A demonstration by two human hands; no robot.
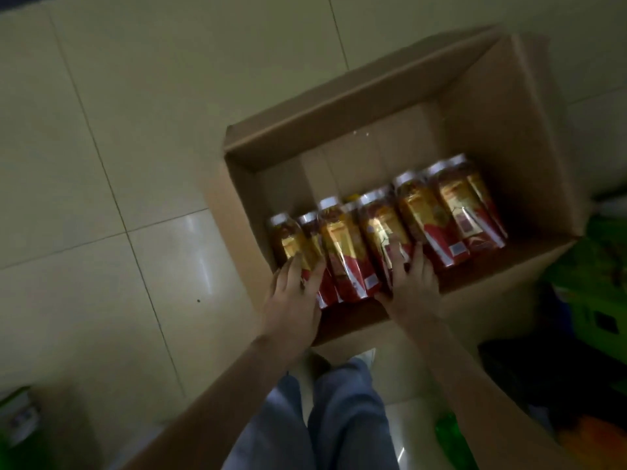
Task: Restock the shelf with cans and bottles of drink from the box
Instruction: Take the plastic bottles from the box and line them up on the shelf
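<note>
An open cardboard box (pixel 492 106) stands on the tiled floor. Along its near side lies a row of several drink bottles (pixel 417 215) with white caps and red and gold labels. My left hand (pixel 295 290) lies on the leftmost bottles, fingers spread over their labels. My right hand (pixel 412 283) rests on a bottle near the middle of the row, fingers reaching up its label. Both hands look fairly straight-fingered, and I cannot see a firm grip. The far half of the box floor is bare.
Pale floor tiles (pixel 101 164) spread to the left and behind the box. Green and dark goods (pixel 590 300) crowd the right edge, and a green bottle (pixel 451 439) stands at the lower right. My legs (pixel 339 412) are below the box.
</note>
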